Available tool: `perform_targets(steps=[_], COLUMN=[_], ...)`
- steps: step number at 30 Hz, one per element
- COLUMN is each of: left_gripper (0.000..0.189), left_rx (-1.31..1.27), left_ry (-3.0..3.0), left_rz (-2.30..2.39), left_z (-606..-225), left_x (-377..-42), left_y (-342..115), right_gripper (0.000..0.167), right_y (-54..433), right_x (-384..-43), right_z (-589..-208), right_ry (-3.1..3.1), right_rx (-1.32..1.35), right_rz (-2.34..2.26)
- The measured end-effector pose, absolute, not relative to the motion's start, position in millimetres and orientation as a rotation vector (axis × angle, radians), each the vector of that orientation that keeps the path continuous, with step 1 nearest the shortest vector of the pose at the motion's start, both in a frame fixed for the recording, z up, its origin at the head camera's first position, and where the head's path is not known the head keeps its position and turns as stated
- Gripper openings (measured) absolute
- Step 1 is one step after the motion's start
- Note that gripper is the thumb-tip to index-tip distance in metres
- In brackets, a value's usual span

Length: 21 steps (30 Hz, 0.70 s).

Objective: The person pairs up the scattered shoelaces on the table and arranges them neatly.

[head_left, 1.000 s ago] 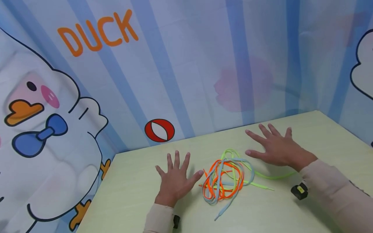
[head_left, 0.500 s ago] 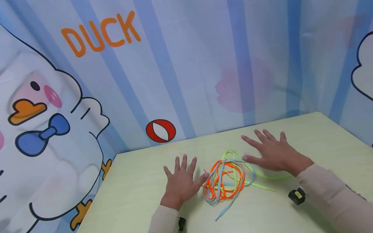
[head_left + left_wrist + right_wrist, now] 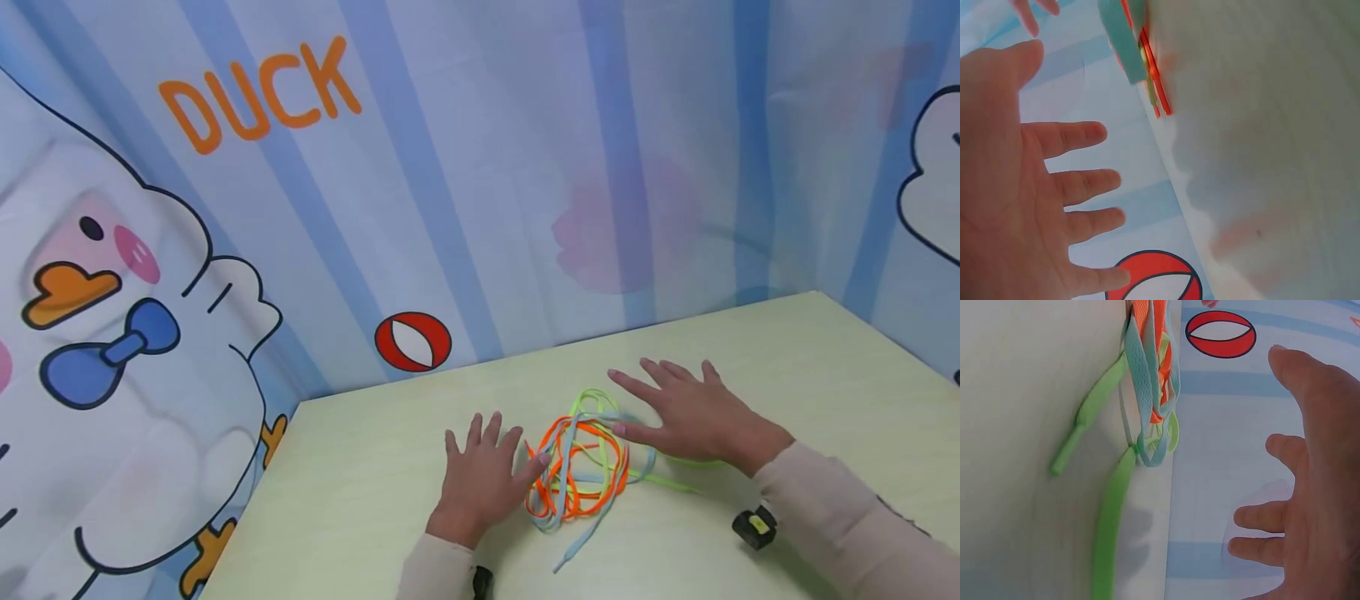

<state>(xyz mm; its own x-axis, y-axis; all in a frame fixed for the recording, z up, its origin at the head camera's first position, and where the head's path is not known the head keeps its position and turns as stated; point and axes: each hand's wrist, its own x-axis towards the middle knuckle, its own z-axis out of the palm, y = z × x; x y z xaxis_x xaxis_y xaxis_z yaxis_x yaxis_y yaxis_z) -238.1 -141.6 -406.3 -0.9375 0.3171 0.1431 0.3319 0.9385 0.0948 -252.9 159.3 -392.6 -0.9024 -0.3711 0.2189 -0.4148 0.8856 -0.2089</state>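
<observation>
A loose tangle of flat shoelaces lies on the table in the head view: an orange lace [image 3: 624, 467], a light blue lace [image 3: 581, 546] and a yellow-green lace [image 3: 592, 394]. My left hand [image 3: 483, 482] hovers just left of the tangle, fingers spread, its thumb tip over the edge of the laces in that view. Above the tangle's right side is my right hand [image 3: 697, 421], also spread, its thumb overlapping the blue loop. Neither hand holds anything. In the right wrist view the green lace [image 3: 1110, 519] trails off below the bundle, apart from the right hand [image 3: 1316, 469].
The pale table [image 3: 360, 492] meets a printed fabric backdrop [image 3: 517, 208] at its far edge. A duck picture and a red-and-white ball [image 3: 412, 342] are printed on the backdrop. Black wrist cameras [image 3: 754, 527] sit under the sleeves.
Both hands have come closer together over the laces, the left moving right and the right moving left and nearer. The laces have stayed in place.
</observation>
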Motion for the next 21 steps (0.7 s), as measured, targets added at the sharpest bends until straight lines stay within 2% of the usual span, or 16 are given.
perform_targets(steps=[17,21], left_gripper=[0.053,0.045], left_rx=[-0.605,-0.624], left_ry=[-3.014,-3.024], left_rz=[-0.112,-0.093], left_z=[-408,-408], left_x=[-238,-238], left_y=[-122,-119], right_gripper=[0.084,0.077], right_y=[152,150], right_x=[-251,-252], right_z=[-400,-400], right_ry=[-2.892,-2.864], right_rx=[0.645,0.686], right_rz=[0.428,0.417])
